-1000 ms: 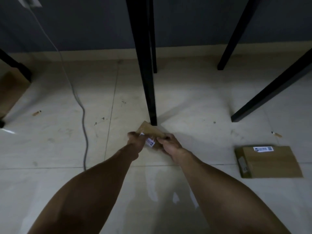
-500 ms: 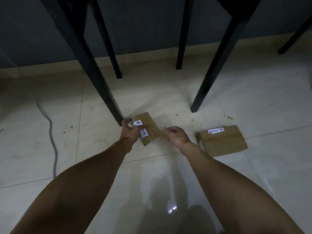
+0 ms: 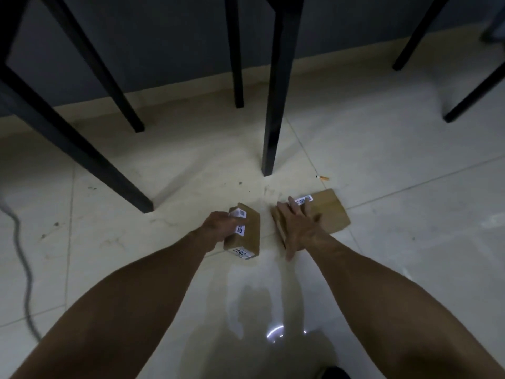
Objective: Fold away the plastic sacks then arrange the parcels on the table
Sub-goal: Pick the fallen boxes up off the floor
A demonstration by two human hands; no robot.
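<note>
The person reaches both bare arms down to the pale tiled floor [image 3: 396, 242], where two cardboard parcels lie side by side in front of a set of black table legs [image 3: 276, 105].

The left hand [image 3: 220, 225] grips the small parcel [image 3: 250, 231], a narrow brown box. Its fingers are curled over the box's far left corner and partly cover the white labels [image 3: 240, 230] stuck there. Another label with printed digits sits on the near end of the box. Whether the box rests fully on the floor or is tipped up cannot be told.

Just to the right, with a thin strip of floor between them, lies the flat parcel [image 3: 332, 214]. It is wider and lower, and has a white barcode label at its far edge. The right hand [image 3: 299, 231] is laid over the left half of this parcel, palm down. Its fingers [image 3: 291, 203] are straight and spread toward the far edge, and the thumb points back toward the person, past the near left corner. The hand holds nothing.

A cigarette butt [image 3: 323, 178] lies on the floor beyond the flat parcel, near the foot of the closest upright leg. A grey cable [image 3: 23, 258] snakes across the tiles along the left edge of the view. A dark wall [image 3: 177, 36] with a pale skirting strip runs behind the legs. The person's shadow and a small bright glint show on the glossy tiles near the bottom edge.
</note>
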